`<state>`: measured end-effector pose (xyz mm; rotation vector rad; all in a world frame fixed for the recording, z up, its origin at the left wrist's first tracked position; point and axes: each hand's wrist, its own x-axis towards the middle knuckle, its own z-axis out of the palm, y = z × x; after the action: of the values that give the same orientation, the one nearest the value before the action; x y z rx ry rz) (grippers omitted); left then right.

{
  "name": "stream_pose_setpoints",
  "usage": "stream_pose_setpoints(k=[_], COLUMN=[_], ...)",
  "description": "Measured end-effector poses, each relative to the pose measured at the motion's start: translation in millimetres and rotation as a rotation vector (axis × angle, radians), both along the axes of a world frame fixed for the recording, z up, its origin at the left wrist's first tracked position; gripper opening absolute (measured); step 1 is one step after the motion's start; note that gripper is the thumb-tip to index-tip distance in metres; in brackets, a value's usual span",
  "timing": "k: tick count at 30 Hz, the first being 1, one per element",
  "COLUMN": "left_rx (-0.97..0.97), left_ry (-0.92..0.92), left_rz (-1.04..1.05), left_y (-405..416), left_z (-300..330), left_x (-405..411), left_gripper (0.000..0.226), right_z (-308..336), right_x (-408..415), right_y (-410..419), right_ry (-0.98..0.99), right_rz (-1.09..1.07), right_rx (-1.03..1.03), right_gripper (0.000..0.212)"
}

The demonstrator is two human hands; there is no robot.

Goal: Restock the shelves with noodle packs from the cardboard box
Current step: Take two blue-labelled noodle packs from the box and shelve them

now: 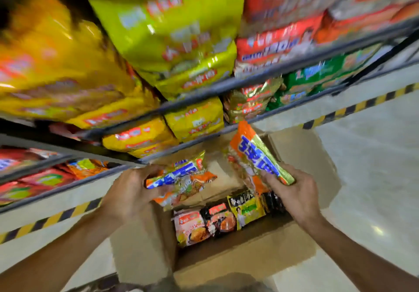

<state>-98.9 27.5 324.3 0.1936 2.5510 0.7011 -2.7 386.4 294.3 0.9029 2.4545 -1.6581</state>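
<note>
An open cardboard box point(301, 155) stands on the floor below the shelves. My left hand point(129, 192) grips an orange noodle pack with blue lettering point(183, 183) above the box. My right hand point(294, 192) grips a second orange pack of the same kind point(251, 155), held upright over the box's far side. Inside the box lie several packs: a pink one point(191, 226), a black one point(218, 219) and a yellow-green one point(246, 210).
Grey shelf rails point(249, 80) run diagonally across the view, loaded with yellow point(172, 26), orange-yellow point(52, 65), red point(283, 40), gold point(254, 101) and green packs point(317, 76). Black-and-yellow hazard tape point(353, 108) edges the shelf base. Pale tiled floor point(374, 167) lies to the right.
</note>
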Motion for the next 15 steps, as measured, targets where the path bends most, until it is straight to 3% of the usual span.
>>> stream_pose_setpoints(k=[3,6,10,12,15], left_rx=[0.084,0.088,0.072,0.13,0.165], left_ry=[0.034,0.1,0.179,0.202,0.277], left_rz=[0.02,-0.028,-0.022,-0.019,-0.021], left_y=[-22,-47,-90,-112,-139], left_z=[96,189,290,331,387], left_x=[1,2,11,15,17], left_gripper=[0.074,0.076,0.064,0.064,0.039], right_z=[101,196,304,355,419], right_x=[-2,-1,7,10,20], right_y=[-25,-50,-82,-99,-122], right_ry=[0.035,0.107,0.182,0.223,0.295], right_rz=[-0.025,-0.039,-0.027,-0.018,0.023], right_rx=[-0.093,-0.145,-0.164,-0.139,-0.129], right_gripper=[0.018,0.018,0.042,0.034,0.022])
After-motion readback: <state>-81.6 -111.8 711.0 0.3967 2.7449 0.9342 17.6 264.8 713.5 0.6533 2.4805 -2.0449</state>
